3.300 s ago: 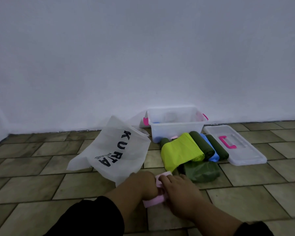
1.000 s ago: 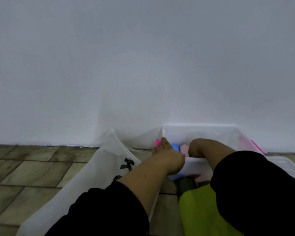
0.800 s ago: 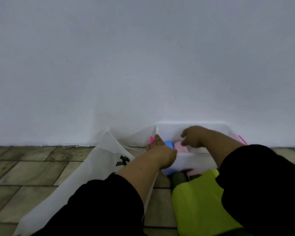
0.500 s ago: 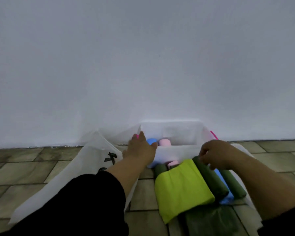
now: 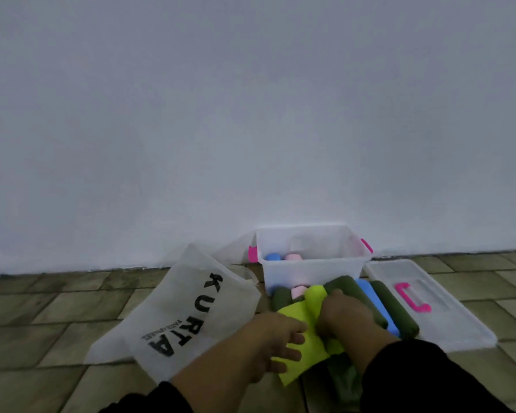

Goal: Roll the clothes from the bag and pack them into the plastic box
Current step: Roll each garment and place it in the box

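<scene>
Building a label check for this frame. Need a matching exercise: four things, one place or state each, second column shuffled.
Things:
1. lime-yellow cloth
2. pink roll
3. box lid
4. white KURTA bag

Places or states:
A. flat on the floor tiles, right of the plastic box
B. lying on the floor, left of the box
C. inside the box, beside a blue roll
D. under both hands, the left hand and the right hand

Pairs: 1-D, 2-C, 3-A, 4-B
</scene>
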A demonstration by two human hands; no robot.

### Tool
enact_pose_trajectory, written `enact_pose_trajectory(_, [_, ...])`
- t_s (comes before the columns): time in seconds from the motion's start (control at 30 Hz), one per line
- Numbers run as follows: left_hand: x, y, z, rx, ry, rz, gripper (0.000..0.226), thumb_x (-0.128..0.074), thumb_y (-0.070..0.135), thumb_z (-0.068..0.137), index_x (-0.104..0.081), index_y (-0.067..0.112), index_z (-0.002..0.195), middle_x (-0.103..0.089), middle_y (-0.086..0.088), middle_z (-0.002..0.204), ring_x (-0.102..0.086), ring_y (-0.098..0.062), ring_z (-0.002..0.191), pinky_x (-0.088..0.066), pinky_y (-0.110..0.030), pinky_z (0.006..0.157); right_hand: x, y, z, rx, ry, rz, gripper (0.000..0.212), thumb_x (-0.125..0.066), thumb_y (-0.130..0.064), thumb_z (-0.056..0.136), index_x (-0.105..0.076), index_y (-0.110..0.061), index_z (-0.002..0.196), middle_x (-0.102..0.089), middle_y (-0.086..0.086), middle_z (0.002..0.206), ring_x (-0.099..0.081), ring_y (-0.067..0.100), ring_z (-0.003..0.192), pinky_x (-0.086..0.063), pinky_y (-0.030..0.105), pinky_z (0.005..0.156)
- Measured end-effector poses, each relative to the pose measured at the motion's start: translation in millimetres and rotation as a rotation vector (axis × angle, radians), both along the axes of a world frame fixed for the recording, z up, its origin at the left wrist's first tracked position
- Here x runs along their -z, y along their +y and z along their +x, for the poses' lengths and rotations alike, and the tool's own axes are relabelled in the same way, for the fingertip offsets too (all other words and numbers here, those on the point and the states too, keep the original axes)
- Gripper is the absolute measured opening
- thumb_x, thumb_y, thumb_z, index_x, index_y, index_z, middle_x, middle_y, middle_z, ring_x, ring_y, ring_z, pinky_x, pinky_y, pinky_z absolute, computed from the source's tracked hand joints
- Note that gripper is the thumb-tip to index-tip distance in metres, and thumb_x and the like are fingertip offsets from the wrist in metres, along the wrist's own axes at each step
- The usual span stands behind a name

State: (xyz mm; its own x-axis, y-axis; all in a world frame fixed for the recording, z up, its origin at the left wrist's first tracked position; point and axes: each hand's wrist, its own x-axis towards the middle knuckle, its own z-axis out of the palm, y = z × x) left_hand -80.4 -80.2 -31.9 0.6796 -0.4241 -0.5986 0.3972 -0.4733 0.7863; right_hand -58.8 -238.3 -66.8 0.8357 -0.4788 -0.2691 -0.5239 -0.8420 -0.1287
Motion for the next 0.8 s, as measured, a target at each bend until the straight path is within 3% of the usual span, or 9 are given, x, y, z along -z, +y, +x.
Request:
enact_pose_trajectory(0.1, [15,1,-15,-0.187,0.286,-0.215,0.03,-0.052,0.042,0.093,-0.054,0.019,0.112,-0.059,-0.002,0.11,-0.057,-0.02,0.093,-0.041,-0.032,0.081,2,6,-14,-0.023,-0.149,0.089,0.068,-0.056,-0.033,0.075,-0.03,-0.007,0.132,-0.058,0.011,0.124,-0.058,0.027,0.114,-0.048,0.038,0.091])
enact_pose_trajectory(0.2, [23,1,-14,-0.383,0.361,-0.41,0.051,-0.055,0.049,0.09,-0.053,0.011,0.125,-0.06,-0.013,0.119,-0.054,-0.03,0.112,-0.04,-0.038,0.091,-2,18,-30,-0.201,-0.294,0.01,0.06,-0.06,-0.046,0.075,-0.044,-0.02,0.127,-0.057,0.003,0.119,-0.06,0.022,0.105,-0.051,0.035,0.085])
enact_pose_trajectory(0.27, [19,3,-7,-0.478,0.339,-0.568,0.049,-0.055,0.047,0.091,-0.06,0.008,0.122,-0.066,-0.016,0.117,-0.058,-0.032,0.113,-0.047,-0.039,0.088,-5,32,-43,-0.318,-0.452,-0.085,0.05,-0.052,-0.053,0.079,-0.045,-0.03,0.123,-0.053,0.0,0.114,-0.059,0.021,0.099,-0.05,0.035,0.08])
enact_pose_trajectory(0.33, [11,11,4,-0.543,0.263,-0.682,0.039,-0.059,0.036,0.09,-0.063,0.008,0.117,-0.07,-0.018,0.105,-0.064,-0.033,0.096,-0.054,-0.039,0.073,-9,43,-53,-0.395,-0.588,-0.165,0.045,-0.05,-0.044,0.079,-0.042,-0.032,0.121,-0.05,0.0,0.11,-0.057,0.023,0.094,-0.049,0.036,0.073])
enact_pose_trajectory(0.47, [-6,30,17,-0.481,0.06,-0.756,0.035,-0.059,0.017,0.09,-0.058,0.008,0.123,-0.072,-0.012,0.096,-0.069,-0.026,0.077,-0.056,-0.035,0.065,-22,56,-67,-0.502,-0.755,-0.245,0.059,-0.068,-0.038,0.058,-0.054,-0.024,0.114,-0.06,0.0,0.098,-0.059,0.025,0.08,-0.047,0.035,0.06])
enact_pose_trajectory(0.53, [-8,41,19,-0.486,-0.124,-0.676,0.037,-0.062,0.01,0.088,-0.054,0.016,0.124,-0.07,-0.007,0.103,-0.068,-0.023,0.084,-0.054,-0.034,0.067,-12,62,-79,-0.547,-0.832,-0.275,0.051,-0.071,-0.036,0.055,-0.059,-0.024,0.102,-0.062,-0.001,0.091,-0.059,0.025,0.074,-0.047,0.035,0.055])
enact_pose_trajectory(0.67, [-2,60,10,-0.495,-0.719,-0.154,0.037,-0.066,0.01,0.084,-0.056,0.021,0.118,-0.061,0.003,0.111,-0.057,-0.016,0.101,-0.041,-0.025,0.082,38,77,-103,-0.708,-0.774,-0.364,0.032,-0.064,-0.035,0.063,-0.061,-0.028,0.094,-0.064,-0.003,0.089,-0.062,0.023,0.075,-0.049,0.034,0.052])
enact_pose_trajectory(0.73, [8,65,-4,-0.28,-0.874,0.035,0.026,-0.062,0.011,0.083,-0.06,0.026,0.103,-0.064,0.005,0.106,-0.057,-0.012,0.093,-0.041,-0.02,0.072,56,84,-113,-0.75,-0.676,-0.32,0.04,-0.073,-0.04,0.053,-0.064,-0.031,0.091,-0.065,-0.006,0.085,-0.064,0.021,0.074,-0.048,0.031,0.049])
enact_pose_trajectory(0.8, [24,67,-18,0.082,-0.826,0.224,0.024,-0.057,0.014,0.084,-0.059,0.029,0.103,-0.064,0.002,0.114,-0.058,-0.013,0.095,-0.047,-0.021,0.074,61,90,-120,-0.723,-0.592,-0.247,0.048,-0.076,-0.042,0.046,-0.065,-0.033,0.092,-0.065,-0.01,0.084,-0.066,0.018,0.075,-0.048,0.028,0.05])
